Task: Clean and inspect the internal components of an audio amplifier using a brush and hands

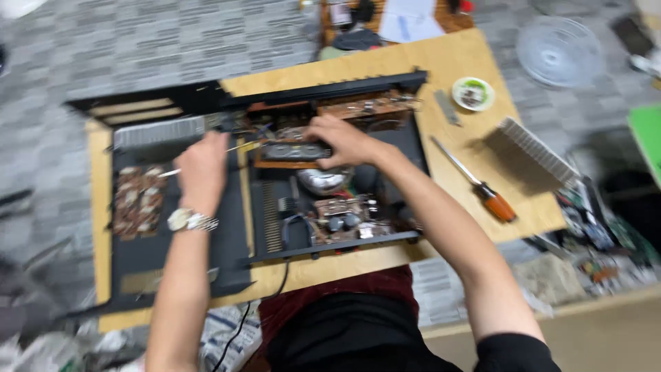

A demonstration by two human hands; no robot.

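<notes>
A: Where are the hands?

B: Both are inside the open black chassis (275, 172) lying across the middle of the wooden bench (468, 55). The left hand (202, 169) is closed around a thin metal tool (206, 160) whose tip points toward the centre boards. The right hand (344, 140) curls over a dark oblong part (295, 151) at mid-chassis, fingers clenched on it (the blur hides how firmly).

A: What surrounds them?

B: A brown circuit board (138, 200) sits in the chassis toward the bench's left edge, and another board (372, 105) lies along the far wall. A black cable (261, 303) drops over the near edge.

A: Anything in the way?

B: Wires and parts crowd the space between the two hands. Toward the right edge lie an orange-handled screwdriver (478, 184), a ribbed metal heat sink (537, 148) and a small round dish (473, 94), all well apart from the hands.
</notes>
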